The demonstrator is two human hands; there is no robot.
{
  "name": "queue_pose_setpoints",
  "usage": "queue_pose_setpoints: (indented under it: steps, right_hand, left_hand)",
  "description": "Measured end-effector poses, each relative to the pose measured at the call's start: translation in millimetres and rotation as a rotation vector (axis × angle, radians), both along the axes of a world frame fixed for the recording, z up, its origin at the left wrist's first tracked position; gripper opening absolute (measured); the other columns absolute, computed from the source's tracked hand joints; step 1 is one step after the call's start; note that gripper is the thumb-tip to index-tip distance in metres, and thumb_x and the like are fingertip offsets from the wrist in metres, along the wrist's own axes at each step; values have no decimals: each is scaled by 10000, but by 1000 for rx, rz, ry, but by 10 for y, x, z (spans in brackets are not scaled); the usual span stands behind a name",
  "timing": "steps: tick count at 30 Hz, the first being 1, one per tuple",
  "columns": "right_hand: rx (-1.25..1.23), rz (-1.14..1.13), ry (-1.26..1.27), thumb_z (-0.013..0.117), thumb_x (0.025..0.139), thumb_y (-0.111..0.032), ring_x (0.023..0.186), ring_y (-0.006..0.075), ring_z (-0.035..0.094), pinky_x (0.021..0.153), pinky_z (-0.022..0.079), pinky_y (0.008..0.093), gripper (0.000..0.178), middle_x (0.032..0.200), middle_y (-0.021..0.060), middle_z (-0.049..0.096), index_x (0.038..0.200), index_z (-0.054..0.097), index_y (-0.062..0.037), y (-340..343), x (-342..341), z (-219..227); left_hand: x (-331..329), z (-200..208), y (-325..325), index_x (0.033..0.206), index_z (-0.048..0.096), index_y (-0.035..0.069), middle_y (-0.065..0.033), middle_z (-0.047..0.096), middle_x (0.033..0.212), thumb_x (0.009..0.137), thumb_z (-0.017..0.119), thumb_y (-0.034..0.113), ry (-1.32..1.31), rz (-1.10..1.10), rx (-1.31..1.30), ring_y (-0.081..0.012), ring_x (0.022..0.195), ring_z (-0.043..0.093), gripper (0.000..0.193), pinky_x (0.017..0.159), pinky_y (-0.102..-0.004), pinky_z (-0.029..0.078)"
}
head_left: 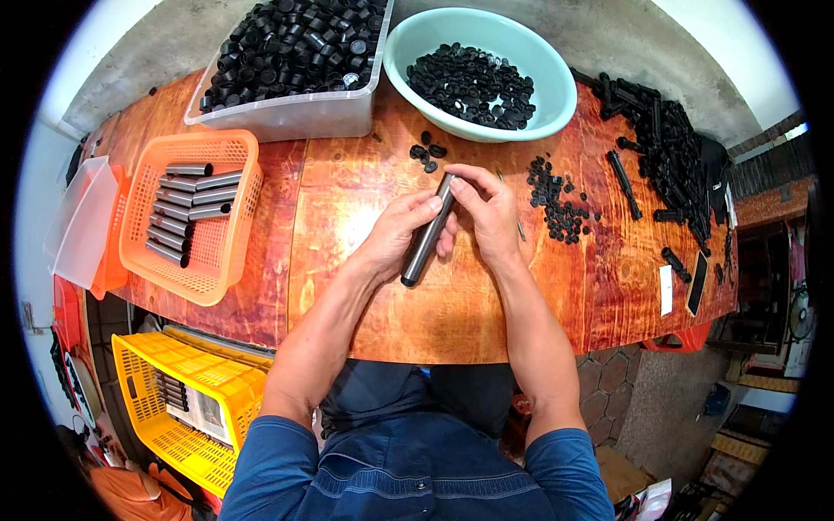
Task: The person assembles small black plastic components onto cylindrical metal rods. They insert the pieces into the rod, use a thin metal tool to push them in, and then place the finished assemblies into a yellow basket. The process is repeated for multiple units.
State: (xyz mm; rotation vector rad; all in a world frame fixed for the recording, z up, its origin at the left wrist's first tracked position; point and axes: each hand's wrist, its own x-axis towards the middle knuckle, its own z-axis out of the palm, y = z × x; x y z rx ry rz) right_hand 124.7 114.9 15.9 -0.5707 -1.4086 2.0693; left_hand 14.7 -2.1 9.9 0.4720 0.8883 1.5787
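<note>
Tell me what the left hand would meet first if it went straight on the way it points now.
The left hand, on the glossy dark-grey cylindrical tube, points up and rightward; it would likely meet the right hand first, though depth is hard to judge.

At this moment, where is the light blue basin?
In the head view, the light blue basin stands far back on the table, right of the clear bin, beyond the right hand.
</note>
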Motion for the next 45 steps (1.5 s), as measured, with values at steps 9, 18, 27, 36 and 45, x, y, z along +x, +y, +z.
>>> queue_pose_setpoints:
  steps: [9, 18, 27, 36, 45]
  right_hand:
    - [142, -60, 54, 664, 964, -111, 649, 128, 622, 555, 509, 250, 282, 963, 92, 682, 1202, 650, 40, 17, 1, -28]
    - [72, -2, 70, 631, 972, -76, 711, 127, 619, 549, 514, 245, 295, 997, 111, 684, 1242, 595, 38, 61, 58, 65]
    - [445, -2, -263, 638, 962, -208, 700, 95, 608, 580, 485, 287, 239, 827, 67, 696, 944, 700, 22, 269, 145, 150]
    - [648, -89, -404, 691, 909, -209, 747, 115, 632, 659, 496, 305, 234, 784, 86, 715, 896, 736, 20, 278, 137, 52]
    - [390, 201, -274, 681, 917, -161, 839, 118, 656, 737, 524, 265, 235, 933, 67, 722, 1052, 721, 27, 207, 164, 154]
  left_hand:
    - [-12, 27, -59, 1193, 570, 12, -48, 640, 875, 1019, 594, 337, 121, -19, 56, -107, 586, 619, 369, 542, -226, 524]
    - [-97, 133, -81, 1275, 543, -17, -84, 665, 1026, 1053, 509, 206, 177, -64, 59, -121, 740, 647, 317, 701, -272, 554]
    - [-301, 225, -235, 1351, 506, -44, -155, 683, 1111, 1037, 526, 162, 339, 206, 71, -146, 776, 669, 376, 701, -286, 588]
    - [-290, 227, -284, 1349, 520, -44, -139, 680, 1132, 1027, 556, 151, 512, 362, -32, -135, 823, 646, 378, 733, -261, 539]
    - [7, 248, -318, 1320, 573, 3, -216, 618, 1112, 878, 685, 40, 1639, 149, 68, -380, 1060, 607, 457, 906, -423, 499]
